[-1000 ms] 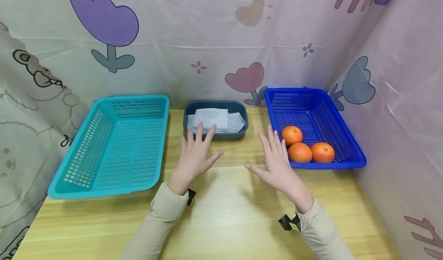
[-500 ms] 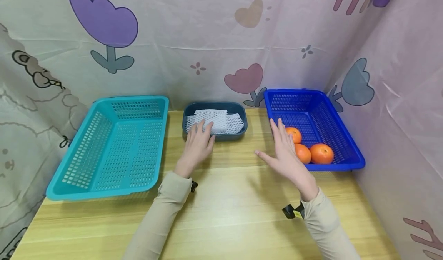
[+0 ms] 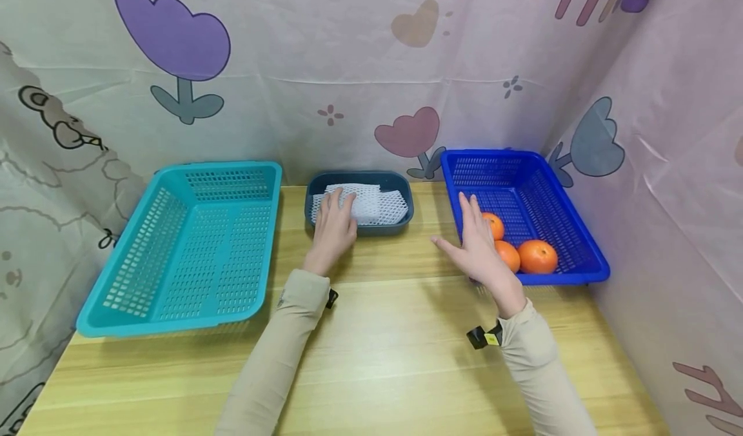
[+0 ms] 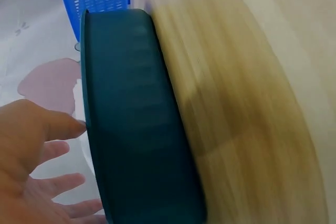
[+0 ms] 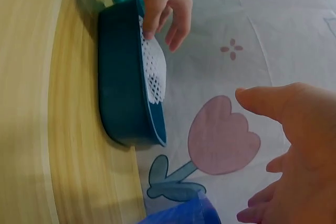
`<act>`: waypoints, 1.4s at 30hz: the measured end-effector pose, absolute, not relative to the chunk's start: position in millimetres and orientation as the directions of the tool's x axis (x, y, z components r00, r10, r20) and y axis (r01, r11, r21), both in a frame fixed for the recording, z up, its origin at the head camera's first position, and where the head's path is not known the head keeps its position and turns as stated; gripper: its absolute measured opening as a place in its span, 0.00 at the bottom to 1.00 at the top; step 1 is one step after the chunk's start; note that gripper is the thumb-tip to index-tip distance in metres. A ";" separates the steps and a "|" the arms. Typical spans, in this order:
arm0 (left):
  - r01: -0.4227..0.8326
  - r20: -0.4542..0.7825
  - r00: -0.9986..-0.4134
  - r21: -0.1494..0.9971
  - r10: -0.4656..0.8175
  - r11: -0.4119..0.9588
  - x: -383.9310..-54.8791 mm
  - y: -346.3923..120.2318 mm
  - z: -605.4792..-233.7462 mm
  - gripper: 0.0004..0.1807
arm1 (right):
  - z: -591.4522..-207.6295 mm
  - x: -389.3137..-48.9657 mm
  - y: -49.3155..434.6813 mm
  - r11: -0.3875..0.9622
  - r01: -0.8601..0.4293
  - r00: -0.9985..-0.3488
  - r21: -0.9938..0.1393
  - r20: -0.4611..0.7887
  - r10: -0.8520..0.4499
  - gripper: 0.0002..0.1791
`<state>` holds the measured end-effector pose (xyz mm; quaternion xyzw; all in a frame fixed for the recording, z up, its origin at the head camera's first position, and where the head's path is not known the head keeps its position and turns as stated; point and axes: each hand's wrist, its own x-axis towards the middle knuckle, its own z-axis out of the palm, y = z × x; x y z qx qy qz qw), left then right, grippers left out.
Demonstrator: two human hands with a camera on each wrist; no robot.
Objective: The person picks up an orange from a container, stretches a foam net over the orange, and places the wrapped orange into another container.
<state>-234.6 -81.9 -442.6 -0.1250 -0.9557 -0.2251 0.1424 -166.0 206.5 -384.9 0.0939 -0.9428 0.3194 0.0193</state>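
My left hand reaches over the near left part of a dark teal container, its fingertips right at white foam fruit nets inside. In the left wrist view the thumb lies at the container's rim and the fingers are spread loosely. The right wrist view shows the left hand with fingers bent downward close over the nets. My right hand is held above the left edge of a blue basket, fingers extended and thumb apart. It holds nothing and partly hides oranges in the basket's near left corner.
A turquoise mesh basket stands on the left of the wooden table. A patterned curtain rises directly behind the containers and along both sides.
My left hand has moved forward and down to the nets, its fingers drawing closer together and bending. My right hand has moved slightly forward and right, over the blue basket's edge.
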 end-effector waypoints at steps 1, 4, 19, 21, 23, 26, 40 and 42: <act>0.300 0.326 -0.930 0.393 0.173 0.869 -236.6 -81.7 -442.9 0.27 | -385.6 -167.7 208.2 0.781 -0.182 -0.983 -0.597 0.095 -0.156 0.55; 0.288 0.313 -0.935 0.390 0.168 0.875 -242.3 -80.9 -442.1 0.29 | -387.5 -171.8 214.3 0.784 -0.166 -0.986 -0.598 0.095 -0.137 0.55; 0.174 0.114 -0.984 0.451 0.137 0.875 -270.7 -78.5 -437.9 0.45 | -388.9 -177.8 234.6 0.778 -0.099 -0.994 -0.621 0.033 -0.100 0.53; 0.171 0.104 -0.985 0.441 0.139 0.881 -272.8 -78.5 -438.8 0.45 | -389.7 -178.7 237.1 0.780 -0.099 -0.994 -0.618 0.031 -0.101 0.52; 0.168 0.097 -0.986 0.435 0.139 0.885 -274.3 -78.7 -439.6 0.44 | -390.4 -179.4 239.4 0.780 -0.093 -0.995 -0.619 0.026 -0.099 0.51; 0.166 0.090 -0.986 0.427 0.141 0.889 -275.8 -79.1 -440.5 0.43 | -390.9 -180.0 242.3 0.777 -0.084 -0.995 -0.624 0.017 -0.094 0.49; 0.170 0.080 -0.985 0.428 0.150 0.888 -275.2 -80.3 -441.3 0.40 | -400.4 -191.9 257.5 0.829 0.016 -0.997 -0.559 -0.073 -0.030 0.33; 0.178 0.094 -0.984 0.421 0.152 0.889 -274.0 -78.7 -440.5 0.39 | -401.0 -193.5 259.2 0.835 0.033 -0.995 -0.550 -0.100 -0.026 0.32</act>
